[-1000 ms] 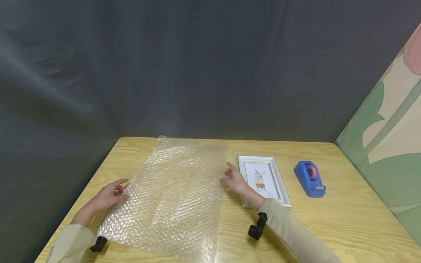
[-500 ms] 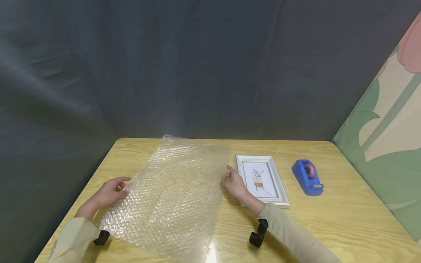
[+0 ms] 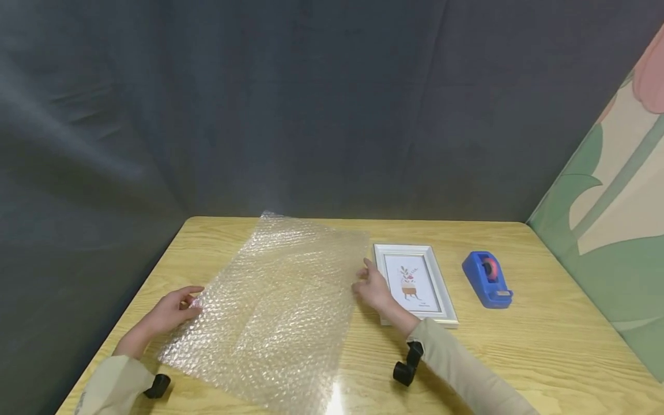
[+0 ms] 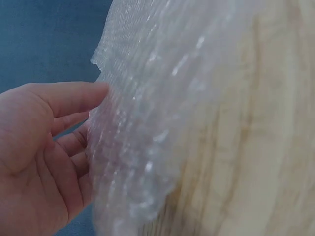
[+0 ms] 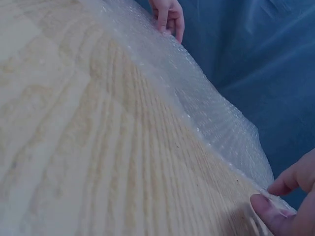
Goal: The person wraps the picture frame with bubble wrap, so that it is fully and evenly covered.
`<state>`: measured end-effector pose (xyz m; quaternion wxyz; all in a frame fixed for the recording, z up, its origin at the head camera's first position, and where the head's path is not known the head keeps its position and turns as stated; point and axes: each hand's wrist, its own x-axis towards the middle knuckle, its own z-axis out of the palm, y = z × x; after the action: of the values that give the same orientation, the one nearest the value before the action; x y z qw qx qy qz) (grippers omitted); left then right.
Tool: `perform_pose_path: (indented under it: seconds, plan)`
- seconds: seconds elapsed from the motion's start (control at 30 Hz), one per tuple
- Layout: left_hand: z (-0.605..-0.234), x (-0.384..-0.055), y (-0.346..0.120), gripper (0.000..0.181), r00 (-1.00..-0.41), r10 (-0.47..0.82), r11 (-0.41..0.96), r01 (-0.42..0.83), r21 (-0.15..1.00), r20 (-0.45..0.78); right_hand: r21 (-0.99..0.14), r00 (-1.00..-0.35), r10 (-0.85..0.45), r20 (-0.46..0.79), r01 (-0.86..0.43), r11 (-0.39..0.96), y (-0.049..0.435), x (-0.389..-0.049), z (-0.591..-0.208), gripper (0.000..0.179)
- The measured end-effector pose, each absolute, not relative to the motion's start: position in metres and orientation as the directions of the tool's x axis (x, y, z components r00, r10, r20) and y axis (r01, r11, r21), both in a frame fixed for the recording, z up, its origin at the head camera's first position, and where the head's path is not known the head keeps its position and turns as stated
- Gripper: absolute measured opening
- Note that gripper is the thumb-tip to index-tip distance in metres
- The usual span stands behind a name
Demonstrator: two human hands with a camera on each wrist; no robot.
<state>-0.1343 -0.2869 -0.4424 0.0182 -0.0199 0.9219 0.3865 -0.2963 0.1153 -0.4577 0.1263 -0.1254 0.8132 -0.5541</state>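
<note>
We see one clear sheet of bubble wrap (image 3: 282,300) spread over the left and middle of the bench (image 3: 550,351), directly between the two hands. Its long axis runs away from the person, the far end leaning a little to the right. Our left hand (image 3: 170,312) pinches its left edge, thumb on one face and fingers on the other; our right hand (image 3: 372,288) pinches the right edge between thumb and finger, so neither is nearer to the sheet. The wrist views show both edges lifted; whether the middle touches the wood we cannot tell.

Just right of the right hand lies one white picture frame (image 3: 412,283), face up, its long axis also running away from us and its lower left corner partly hidden by the forearm. The right hand is clearly the nearer one to it. Well to the right of that we count one blue tape dispenser (image 3: 486,280), holding one pinkish roll (image 3: 491,271), touched by neither of the hands
</note>
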Motion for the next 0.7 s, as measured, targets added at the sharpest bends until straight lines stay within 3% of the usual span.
perform_pose_path:
  seconds: [0.7]
  plan:
    - [-0.438,-0.123,-0.279,0.049,-0.99,-0.126,0.686,-0.129,0.717,-0.058,-0.928,-0.906,-0.423,-0.005,-0.154,0.341,0.114,-0.308,-0.461,0.082]
